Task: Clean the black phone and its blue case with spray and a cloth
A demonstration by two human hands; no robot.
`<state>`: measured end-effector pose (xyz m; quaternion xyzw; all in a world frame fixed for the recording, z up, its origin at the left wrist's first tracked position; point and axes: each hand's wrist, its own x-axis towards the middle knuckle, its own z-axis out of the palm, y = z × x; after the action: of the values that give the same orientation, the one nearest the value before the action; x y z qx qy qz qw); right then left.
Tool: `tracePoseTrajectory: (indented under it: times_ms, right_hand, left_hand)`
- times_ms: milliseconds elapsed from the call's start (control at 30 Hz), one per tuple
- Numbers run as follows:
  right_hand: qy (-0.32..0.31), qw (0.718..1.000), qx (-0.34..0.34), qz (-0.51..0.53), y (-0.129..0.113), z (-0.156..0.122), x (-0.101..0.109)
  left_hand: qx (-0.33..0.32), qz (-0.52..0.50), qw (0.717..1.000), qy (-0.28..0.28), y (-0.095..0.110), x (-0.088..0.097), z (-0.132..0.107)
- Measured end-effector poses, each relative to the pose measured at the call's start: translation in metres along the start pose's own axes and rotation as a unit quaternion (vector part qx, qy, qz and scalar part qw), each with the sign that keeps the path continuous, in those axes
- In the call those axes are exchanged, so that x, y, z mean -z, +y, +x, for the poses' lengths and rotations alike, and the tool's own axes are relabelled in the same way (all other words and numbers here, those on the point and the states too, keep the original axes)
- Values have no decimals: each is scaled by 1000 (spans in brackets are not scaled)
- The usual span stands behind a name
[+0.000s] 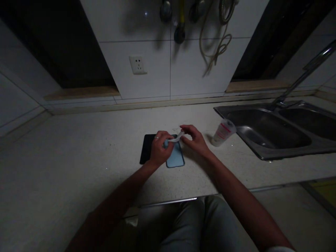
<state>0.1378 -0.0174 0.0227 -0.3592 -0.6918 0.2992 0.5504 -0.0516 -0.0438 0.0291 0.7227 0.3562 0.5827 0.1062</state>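
A light blue phone (175,158) lies flat on the pale countertop (78,147), with a black flat slab (146,147) beside it on the left. My left hand (159,148) hovers over the phone's top end, fingers pinched on one end of a small whitish strip (177,138). My right hand (194,138) pinches the strip's other end just right of the phone. The strip stretches between both hands above the phone. The dim light hides what the strip is made of.
A small clear plastic container (223,133) with a red label lies tipped on its side right of my hands. A steel double sink (273,133) with a tap (304,75) sits at the right. A wall socket (138,64) and hanging utensils (180,21) are on the tiled wall.
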Motion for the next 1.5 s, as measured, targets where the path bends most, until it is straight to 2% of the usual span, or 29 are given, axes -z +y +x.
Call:
tracePoseTrajectory:
  times_ms: [67,133,200,267,367,433,500,600,700,800,900,967,1100,1200,1333,1400,1500]
  right_hand:
    - [11,1000,-13,-18,1,0,0]
    - [19,999,-38,0,0,1,1]
    - [21,996,-71,43,-2,2,2]
    - [11,991,-105,84,-4,3,3]
    - [-40,980,-150,121,-6,2,1]
    - [-84,974,-168,129,-6,-1,-1]
    - [-118,970,-172,127,-4,-5,-4]
    - [-140,967,-163,137,-2,-9,-9]
    - [-109,978,-138,114,-4,-7,-10]
    - [-60,991,-98,70,-8,-2,-5]
    - [-39,992,-86,83,-13,2,0]
    - [-53,985,-116,115,-15,3,2]
    - [-126,960,-185,170,-18,-1,-1]
    - [-165,957,-159,179,-16,-5,-8]
    - [-129,974,-137,122,-14,-8,-16]
    - [-105,977,-146,111,-15,-7,-16]
    - [-101,974,-164,123,-18,-6,-13]
  left_hand:
    - [62,-67,996,7,1,0,1]
    - [169,-170,971,7,0,0,3]
    - [292,-285,913,3,-1,-1,5]
    - [387,-387,837,-1,-2,-2,8]
    - [457,-488,744,-19,-2,-3,12]
    - [476,-506,718,-36,-1,-4,12]
    - [472,-493,730,-43,1,-5,11]
    - [448,-445,773,-57,5,-7,7]
    - [438,-417,793,-75,8,-9,4]
    - [435,-417,795,-71,8,-10,2]
    - [424,-425,797,-66,6,-10,3]
    - [406,-429,804,-61,5,-9,5]
    - [386,-415,822,-56,4,-7,7]
    - [376,-380,844,-51,4,-7,6]
    - [346,-319,881,-53,2,-8,3]
    - [354,-319,877,-56,1,-10,2]
    - [382,-353,852,-53,-1,-10,2]
